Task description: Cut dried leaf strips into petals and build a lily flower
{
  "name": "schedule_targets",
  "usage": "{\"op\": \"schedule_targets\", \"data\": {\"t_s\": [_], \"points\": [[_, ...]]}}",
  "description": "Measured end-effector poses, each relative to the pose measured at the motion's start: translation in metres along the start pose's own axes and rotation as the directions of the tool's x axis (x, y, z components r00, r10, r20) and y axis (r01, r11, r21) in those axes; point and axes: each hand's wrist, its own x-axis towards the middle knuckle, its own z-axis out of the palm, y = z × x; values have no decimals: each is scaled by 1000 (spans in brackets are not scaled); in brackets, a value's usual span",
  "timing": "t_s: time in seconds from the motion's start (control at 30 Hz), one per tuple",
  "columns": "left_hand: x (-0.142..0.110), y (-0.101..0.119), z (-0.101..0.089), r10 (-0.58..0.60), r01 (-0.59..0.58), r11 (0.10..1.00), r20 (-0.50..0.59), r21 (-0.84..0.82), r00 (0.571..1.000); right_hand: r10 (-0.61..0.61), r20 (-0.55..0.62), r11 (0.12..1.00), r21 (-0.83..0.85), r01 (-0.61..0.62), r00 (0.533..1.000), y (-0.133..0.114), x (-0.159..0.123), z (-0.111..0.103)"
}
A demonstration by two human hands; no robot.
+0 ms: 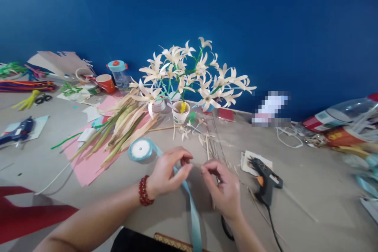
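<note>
My left hand (171,170), with a red bead bracelet (145,191) at the wrist, is closed with thumb and fingertips near each other. Facing it across a small gap, my right hand (222,185) is in a pinch. Anything between the fingertips of either hand is too small to make out. A light blue ribbon (191,208) runs from its spool (141,150) behind my left hand and down to the table's front edge. Thin dry stalks (212,145) lie just beyond my right hand, partly hidden by it.
Pale handmade flowers (177,69) stand in a paper cup (180,113) ahead. Corn husks (124,122) lie on pink paper (85,165) to the left. A black glue gun (267,181) with its cord rests right; a blue glue gun (20,132) lies far left. Bottles (333,118) lie at right.
</note>
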Motion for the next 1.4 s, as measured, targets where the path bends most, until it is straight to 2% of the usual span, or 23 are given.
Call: {"op": "schedule_targets", "data": {"t_s": [0.13,0.33,0.5,0.6,0.77,0.8,0.93,1.03,1.13,1.23,1.33,1.4], "points": [[-2,5,4,83,-91,992,88,90,993,-31,37,999,-27,32,999,-1,1,4],[-2,3,5,133,-157,962,118,222,984,-31,97,999,-32,34,995,-3,3,6],[-2,5,5,173,-199,945,122,260,977,-10,103,998,-64,17,995,-4,4,6],[-2,5,5,174,-198,942,111,269,978,17,70,994,-106,-9,997,0,6,1],[-3,4,4,168,-182,949,73,257,983,52,-103,984,-166,-69,993,11,11,-14],[-2,4,4,168,-181,949,72,258,983,50,-88,988,-142,-62,995,11,11,-14],[-2,4,5,191,-206,937,81,280,978,13,106,998,-59,-7,994,1,8,-4],[-3,3,7,204,-218,933,77,288,976,14,145,996,-90,-1,989,-5,5,6],[-4,1,9,210,-225,930,81,292,974,22,159,994,-110,-4,987,-2,5,6],[-5,0,9,210,-227,929,87,291,974,42,130,988,-151,-22,991,6,7,0],[-5,-1,9,202,-215,938,74,272,977,83,34,975,-211,-74,996,11,10,-8],[-4,0,8,199,-208,945,60,254,978,94,-1,977,-192,-93,996,11,10,-11]]}}
